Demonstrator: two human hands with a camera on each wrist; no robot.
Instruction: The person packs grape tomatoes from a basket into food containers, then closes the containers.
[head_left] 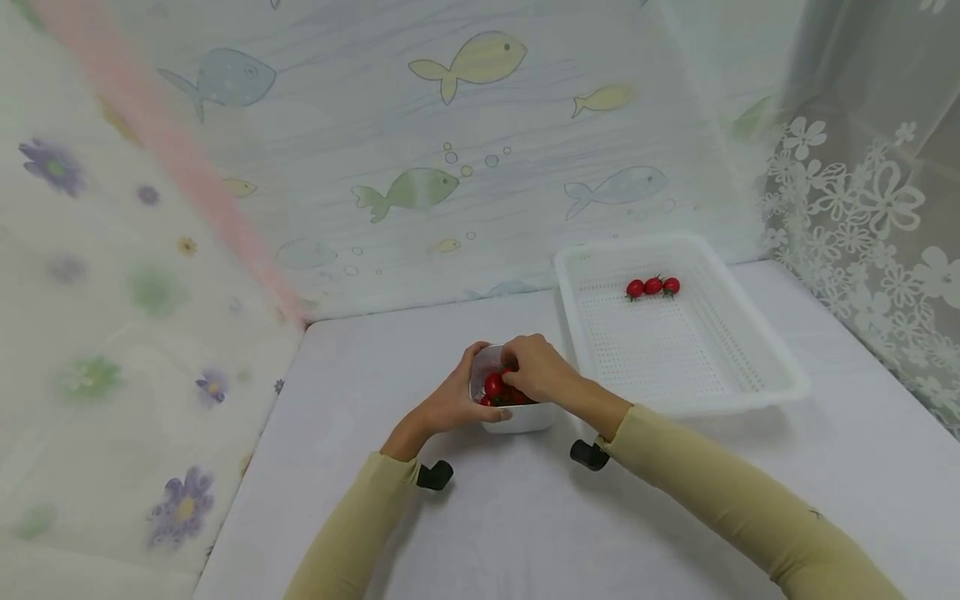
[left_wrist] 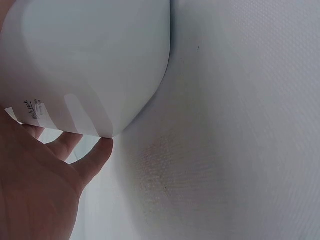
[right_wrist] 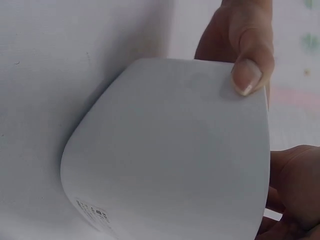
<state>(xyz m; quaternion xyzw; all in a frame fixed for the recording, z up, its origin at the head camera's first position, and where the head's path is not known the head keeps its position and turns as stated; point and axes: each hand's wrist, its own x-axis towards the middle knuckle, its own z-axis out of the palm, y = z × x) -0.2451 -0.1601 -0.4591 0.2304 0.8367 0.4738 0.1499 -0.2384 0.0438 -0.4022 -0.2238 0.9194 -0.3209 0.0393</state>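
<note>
A small white container [head_left: 519,420] with rounded corners stands on the table, several red cherry tomatoes [head_left: 493,385] inside it. My left hand [head_left: 452,402] grips it from the left, its thumb [right_wrist: 247,77] on the near wall by the rim and its fingers [left_wrist: 95,159] along the far side. Over the rim from the right reaches my right hand [head_left: 538,368], bent fingers down among the tomatoes. Its fingertips are hidden, so I cannot tell whether they pinch one. In the right wrist view this hand [right_wrist: 299,185] shows behind the container wall [right_wrist: 170,145].
A large white perforated basket [head_left: 757,398] stands to the right, with 3 cherry tomatoes [head_left: 653,286] near its back. A white cloth covers the table [head_left: 495,533]. Fish-printed fabric [head_left: 480,167] hangs behind, flowered fabric [head_left: 127,333] at left, lace curtain [head_left: 877,208] at right.
</note>
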